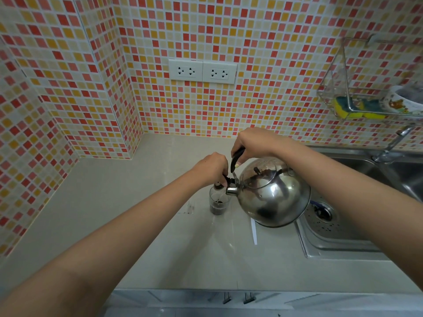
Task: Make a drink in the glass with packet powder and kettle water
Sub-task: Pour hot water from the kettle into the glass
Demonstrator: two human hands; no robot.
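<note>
A small clear glass [217, 203] stands on the beige counter [137, 213] with dark powder or liquid at its bottom. A shiny steel kettle [272, 193] is tilted to the left, its spout right over the glass rim. My right hand [254, 145] grips the kettle's black handle from above. My left hand [212, 168] is closed on the black spout cap, holding it up at the spout. Whether water is flowing cannot be made out. No powder packet is clearly visible.
A steel sink [343, 225] with a drain lies right of the kettle, its tap [391, 145] behind. A wire rack [357, 94] with sponges and a bowl hangs on the tiled wall. Two sockets [202, 70] sit above the counter. A white strip [254, 232] lies near the kettle.
</note>
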